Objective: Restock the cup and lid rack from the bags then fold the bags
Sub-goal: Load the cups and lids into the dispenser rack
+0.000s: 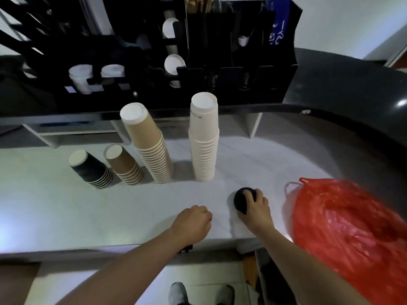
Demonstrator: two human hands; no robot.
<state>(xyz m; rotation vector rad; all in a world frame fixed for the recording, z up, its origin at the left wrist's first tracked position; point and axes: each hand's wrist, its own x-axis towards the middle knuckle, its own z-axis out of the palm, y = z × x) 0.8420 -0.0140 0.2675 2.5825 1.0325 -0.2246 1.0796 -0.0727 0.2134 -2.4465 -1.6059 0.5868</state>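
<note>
- The right hand [255,208] is closed over a small stack of black lids [243,199] that rests on the counter [55,205], fingers curled over the top and far side. The grip covers only part of the stack, so the lower lids could slide out and scatter if it is lifted at a tilt.
- The left hand [193,221] is curled into a loose fist, holding nothing, resting on the counter near its front edge. It is not steadying anything, so the lids depend on one hand alone.
- Just to the right of the lids lies a red plastic bag [352,234], still bulging as if it holds more stock, partly hanging over the counter's front edge. Its weight could drag it to the floor, or a moving forearm could snag its loop handle.
- Beyond the hands stand four upside-down stacks of cups: a tall white stack [204,139], a tall tan stack [149,146], a short brown stack [123,166] and a short black stack [92,170]. In this wide view the tan stack appears to lean left. A reach towards the rack passes close to the tall stacks, and a knock could topple one into its neighbours.
- Behind them, on a raised ledge, is the black cup and lid rack [198,69], with narrow, dark slots, some already showing white cups and lids. Lids could easily go into the wrong slot or catch on a divider.
</note>
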